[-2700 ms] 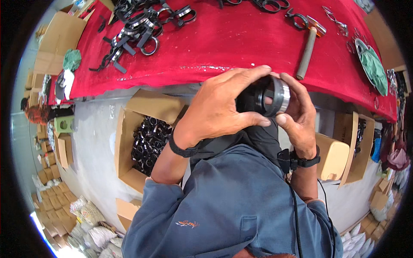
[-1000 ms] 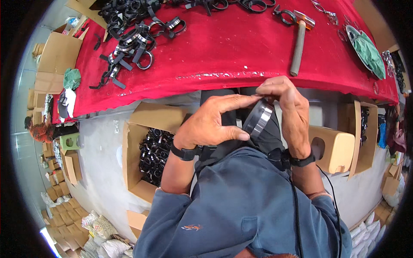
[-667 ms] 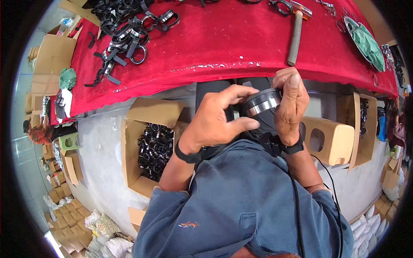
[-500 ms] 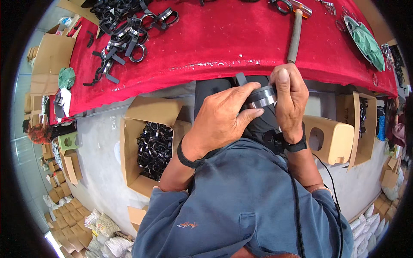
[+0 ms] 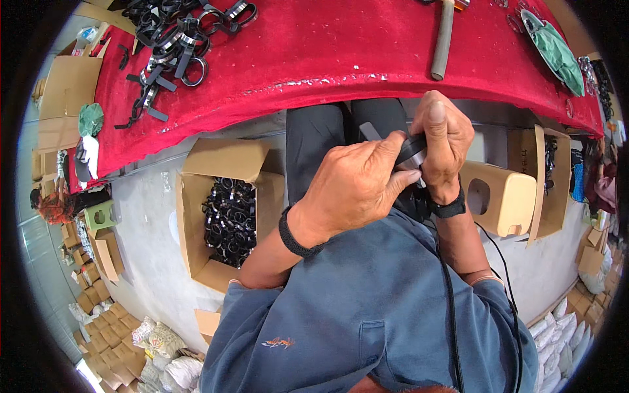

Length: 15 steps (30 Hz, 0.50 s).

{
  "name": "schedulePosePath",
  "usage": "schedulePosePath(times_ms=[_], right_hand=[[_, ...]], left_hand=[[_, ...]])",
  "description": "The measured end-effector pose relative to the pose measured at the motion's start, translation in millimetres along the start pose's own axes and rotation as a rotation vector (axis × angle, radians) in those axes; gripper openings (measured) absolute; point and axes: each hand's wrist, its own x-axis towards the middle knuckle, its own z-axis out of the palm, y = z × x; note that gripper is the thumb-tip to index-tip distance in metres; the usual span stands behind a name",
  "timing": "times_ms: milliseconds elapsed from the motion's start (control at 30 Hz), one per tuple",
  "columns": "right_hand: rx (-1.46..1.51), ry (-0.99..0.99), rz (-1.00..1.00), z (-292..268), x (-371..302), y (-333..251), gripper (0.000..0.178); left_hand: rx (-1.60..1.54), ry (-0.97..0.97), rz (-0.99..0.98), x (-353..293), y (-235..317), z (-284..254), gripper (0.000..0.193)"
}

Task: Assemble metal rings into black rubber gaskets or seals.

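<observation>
Over my lap, my left hand pinches a black and silver ring with a flat black tab sticking out of it, thumb below and fingers above. Closed like a fist, my right hand presses against the ring's right side, its thumb lying on top. The right end of the ring is hidden behind that hand. Similar rings with black tabs lie in a heap on the red-covered table, at its far left.
A hammer's handle lies on the table above my right hand. A green cloth rests in a dish at the right. An open carton full of rings stands on the floor at left; a beige stool and another carton stand at right.
The right hand has come in against the ring and covers more of it. Both hands have tilted the ring slightly; the view has shifted a little.
</observation>
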Motion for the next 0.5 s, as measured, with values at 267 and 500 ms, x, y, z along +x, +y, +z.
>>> schedulePosePath(times_ms=[267, 500], right_hand=[[0.131, 0.100, 0.113, -1, 0, 3, 0.060], [0.192, -0.163, 0.127, -11, 8, -14, 0.067]], left_hand=[[-0.212, 0.004, -0.040, 2, 0, 0, 0.038], [-0.786, 0.091, -0.457, 0, -16, -8, 0.027]])
